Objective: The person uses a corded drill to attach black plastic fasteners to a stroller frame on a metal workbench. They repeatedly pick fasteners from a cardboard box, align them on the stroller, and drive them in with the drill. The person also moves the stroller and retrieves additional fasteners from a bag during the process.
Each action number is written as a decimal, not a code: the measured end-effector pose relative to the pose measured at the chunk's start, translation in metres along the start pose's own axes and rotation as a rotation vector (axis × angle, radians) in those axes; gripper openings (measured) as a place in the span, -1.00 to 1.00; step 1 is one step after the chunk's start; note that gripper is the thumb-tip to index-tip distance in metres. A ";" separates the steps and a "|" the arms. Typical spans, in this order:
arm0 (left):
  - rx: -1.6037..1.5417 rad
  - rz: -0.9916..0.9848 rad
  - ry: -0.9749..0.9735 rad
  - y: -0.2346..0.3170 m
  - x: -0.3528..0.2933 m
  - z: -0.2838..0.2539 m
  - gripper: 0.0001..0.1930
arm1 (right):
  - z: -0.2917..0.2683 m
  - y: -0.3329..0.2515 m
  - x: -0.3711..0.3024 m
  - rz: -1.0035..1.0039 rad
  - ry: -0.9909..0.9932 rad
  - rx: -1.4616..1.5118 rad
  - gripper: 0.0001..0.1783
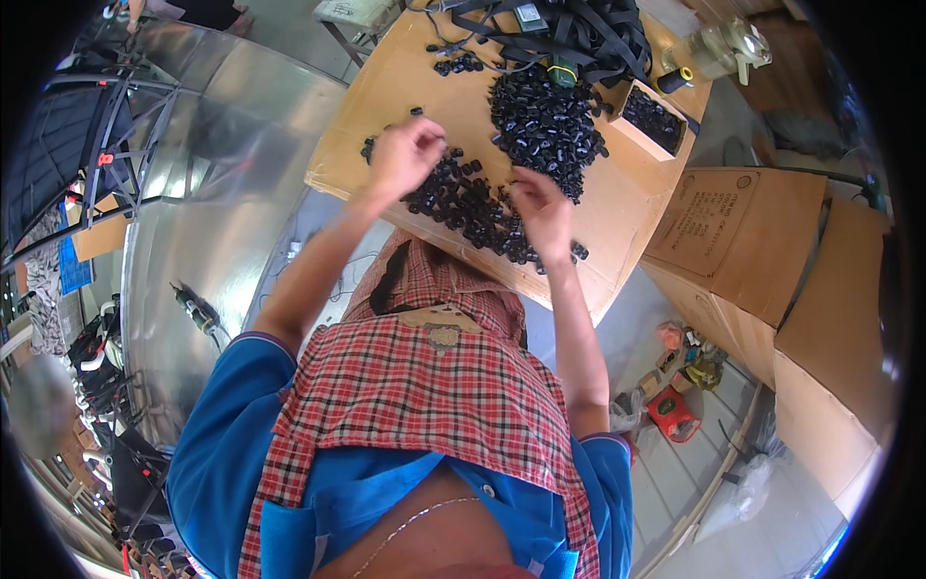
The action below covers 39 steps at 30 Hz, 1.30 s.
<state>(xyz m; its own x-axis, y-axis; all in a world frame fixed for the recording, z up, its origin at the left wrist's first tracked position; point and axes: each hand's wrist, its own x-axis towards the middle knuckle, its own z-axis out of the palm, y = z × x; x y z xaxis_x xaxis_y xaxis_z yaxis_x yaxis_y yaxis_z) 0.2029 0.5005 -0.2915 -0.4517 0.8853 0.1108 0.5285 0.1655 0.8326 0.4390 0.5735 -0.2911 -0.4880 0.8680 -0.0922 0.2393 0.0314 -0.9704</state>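
- Your left hand (405, 156) curls over the nearer black pieces (451, 196), fingertips drawn close; whether it grips one is unclear.
- Your right hand (546, 212) bends beside them, its grip likewise hidden.
- Pieces lie loose near the edge of the bench (619, 232); draw them inward.
- Beyond sits a larger heap (545, 121); best kept separate.

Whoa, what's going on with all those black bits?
A person is at a table spread with small black pieces. The left hand is above the left part of the near pile. The right hand is at the pile's right part, next to the bigger heap. It's too blurry to tell whether either holds a piece.
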 end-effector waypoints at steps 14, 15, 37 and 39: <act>0.342 0.308 -0.293 0.033 -0.004 0.077 -0.93 | -0.062 0.061 0.051 -0.117 0.373 -0.693 -0.89; 0.354 0.344 -0.242 0.034 -0.003 0.088 -0.94 | -0.062 0.061 0.052 -0.112 0.370 -0.690 -0.89; 0.553 0.280 -0.314 0.038 0.000 0.103 -0.86 | -0.037 0.022 -0.006 0.126 0.195 -0.059 -0.82; 0.552 0.304 -0.302 0.036 0.000 0.103 -0.88 | -0.035 0.019 -0.008 0.101 0.198 -0.133 -0.81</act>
<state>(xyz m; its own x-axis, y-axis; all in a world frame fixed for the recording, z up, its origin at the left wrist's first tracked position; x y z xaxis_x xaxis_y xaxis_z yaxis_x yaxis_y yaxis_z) 0.2955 0.5512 -0.3174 -0.0484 0.9962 0.0724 0.9239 0.0171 0.3823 0.4765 0.5842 -0.3012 -0.2850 0.9498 -0.1289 0.3934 -0.0067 -0.9194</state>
